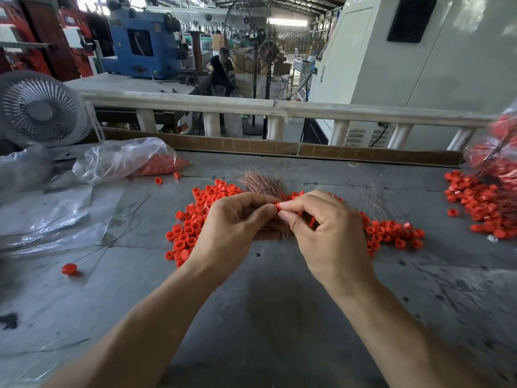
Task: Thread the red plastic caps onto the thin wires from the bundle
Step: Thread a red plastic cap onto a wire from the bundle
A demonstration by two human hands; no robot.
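Left hand (237,219) and right hand (321,219) met fingertip to fingertip above the grey table (265,303); single red cap (277,205) pinched at the meeting point, right thumb and forefinger curled round it, left thumb and forefinger closed against its other side; whether a wire already passes through the cap: cannot tell, too fine and blurred; wire bundle (263,183) held in the left hand, remaining left fingers curled about its lower part, coppery strands fanning out just beyond the knuckles and a few ends showing below the palm; loose caps (193,219) heaped on the table directly under and beyond the left hand, pile continuing under the right hand and out past its far side (391,232); stray thin wires (372,197) lying on the table just beyond the right hand; one lone cap (68,269) well to the left of the left forearm, a dark wire running from it; clear plastic bag (126,158) holding more red caps beyond and to the left of the left hand, flat plastic sheeting (56,217) beside it; small grey fan (39,107) further left, behind the bag; caps with wires attached (481,200) well to the right of the right hand; white railing (251,107) along the far edge of the table.
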